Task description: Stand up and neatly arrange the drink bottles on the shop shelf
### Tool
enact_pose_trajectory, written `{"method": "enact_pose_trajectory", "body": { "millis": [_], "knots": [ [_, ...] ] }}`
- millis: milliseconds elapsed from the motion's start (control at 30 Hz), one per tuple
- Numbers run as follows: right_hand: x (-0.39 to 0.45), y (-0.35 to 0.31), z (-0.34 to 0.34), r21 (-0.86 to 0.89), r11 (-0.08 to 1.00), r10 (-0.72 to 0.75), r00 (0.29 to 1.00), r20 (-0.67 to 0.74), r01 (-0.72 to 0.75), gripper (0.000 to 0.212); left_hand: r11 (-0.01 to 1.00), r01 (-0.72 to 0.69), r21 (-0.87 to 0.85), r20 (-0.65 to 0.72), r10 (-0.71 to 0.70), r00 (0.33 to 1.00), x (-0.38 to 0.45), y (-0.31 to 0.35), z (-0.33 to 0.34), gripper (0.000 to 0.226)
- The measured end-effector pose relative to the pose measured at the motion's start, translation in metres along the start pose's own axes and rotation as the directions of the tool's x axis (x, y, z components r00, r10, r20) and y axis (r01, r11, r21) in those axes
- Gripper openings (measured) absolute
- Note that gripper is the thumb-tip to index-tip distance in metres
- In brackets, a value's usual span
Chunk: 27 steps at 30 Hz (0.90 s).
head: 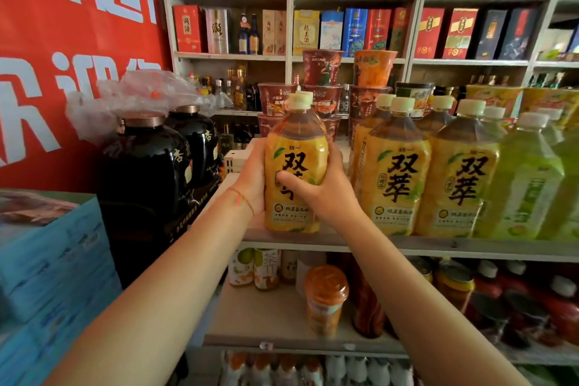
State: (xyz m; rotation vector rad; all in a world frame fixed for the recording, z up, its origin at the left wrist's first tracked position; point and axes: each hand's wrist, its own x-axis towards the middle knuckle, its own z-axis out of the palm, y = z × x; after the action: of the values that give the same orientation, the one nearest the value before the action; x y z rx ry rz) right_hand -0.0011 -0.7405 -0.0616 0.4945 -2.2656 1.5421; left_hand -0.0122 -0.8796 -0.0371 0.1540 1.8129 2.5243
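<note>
Wall shelving point(413, 61) is filling the background, boxed liquor sitting on its upper tiers, a red banner point(62, 41) hanging at left. Nearer, the shelf point(470, 247) is carrying a row of upright bottles: two orange bottles point(398, 172) standing shoulder to shoulder, labels facing out, then green bottles point(529, 185) running off the right edge. Black jars point(147, 172) are standing left of the shelf under crumpled plastic. Noodle cups point(322, 84) are stacking up behind the row, partly hiding the wall shelves. At the left end of the row, the held bottle point(296, 166) is standing upright with its base at or just above the shelf's front edge; contact is hard to judge, since the hands are covering the lower sides. The left hand point(252, 180) is wrapping the bottle's left flank, fingers going round behind and out of sight. The right hand point(326, 185) is clamping the right flank, thumb lying across the label. A two-sided hold likely serves to square the label forward and slide the bottle in line with its neighbours; a gap is showing between them. Second-rank bottles are showing only caps. The lower shelf's goods are blurring, labels unreadable.
</note>
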Motion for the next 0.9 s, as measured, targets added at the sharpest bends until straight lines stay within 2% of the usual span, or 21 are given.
{"method": "enact_pose_trajectory", "body": {
  "millis": [67, 100, 167, 200, 300, 467, 600, 700, 800, 900],
  "knots": [
    [-0.007, -0.02, 0.0, -0.087, 0.985, -0.159, 0.981, -0.111, 0.15, 0.106, 1.0, -0.024, -0.008, 0.008, 0.024, 1.0, -0.007, -0.007, 0.002, 0.068],
    [-0.007, -0.03, 0.002, -0.19, 0.949, -0.283, 0.945, -0.166, 0.251, 0.098, 0.999, -0.042, -0.014, 0.005, 0.042, 0.999, -0.011, -0.01, 0.003, 0.068],
    [0.0, -0.05, 0.007, -0.529, 0.771, -0.511, 0.84, -0.183, 0.353, 0.075, 0.994, -0.107, -0.013, -0.015, 0.107, 0.994, -0.016, -0.018, 0.005, 0.063],
    [0.005, -0.057, 0.01, -0.656, 0.677, -0.547, 0.825, -0.143, 0.335, 0.065, 0.99, -0.143, -0.002, -0.033, 0.143, 0.989, -0.017, -0.019, 0.007, 0.058],
    [0.013, -0.067, 0.017, -0.818, 0.538, -0.46, 0.884, -0.082, 0.205, 0.049, 0.988, -0.155, 0.001, -0.055, 0.155, 0.986, -0.014, -0.022, 0.009, 0.046],
    [0.014, -0.055, 0.009, -0.892, 0.434, -0.472, 0.875, -0.105, 0.127, 0.045, 0.984, -0.178, 0.031, -0.029, 0.179, 0.983, -0.003, -0.031, 0.022, 0.042],
    [0.013, -0.046, -0.017, -0.906, 0.414, -0.485, 0.864, -0.136, 0.09, 0.045, 0.979, -0.201, 0.014, -0.001, 0.201, 0.98, 0.002, -0.041, 0.05, 0.04],
    [0.011, -0.042, -0.027, -0.914, 0.394, -0.49, 0.864, -0.118, 0.098, 0.047, 0.969, -0.249, 0.011, -0.038, 0.249, 0.968, 0.004, -0.047, 0.06, 0.037],
    [0.011, -0.039, -0.027, -0.902, 0.421, -0.462, 0.879, -0.121, 0.097, 0.045, 0.959, -0.283, -0.012, -0.065, 0.281, 0.957, 0.007, -0.052, 0.063, 0.035],
    [0.008, -0.044, -0.027, -0.882, 0.451, -0.449, 0.889, -0.093, 0.136, 0.047, 0.962, -0.26, 0.077, -0.04, 0.264, 0.964, -0.005, -0.045, 0.066, 0.037]
  ]
}}
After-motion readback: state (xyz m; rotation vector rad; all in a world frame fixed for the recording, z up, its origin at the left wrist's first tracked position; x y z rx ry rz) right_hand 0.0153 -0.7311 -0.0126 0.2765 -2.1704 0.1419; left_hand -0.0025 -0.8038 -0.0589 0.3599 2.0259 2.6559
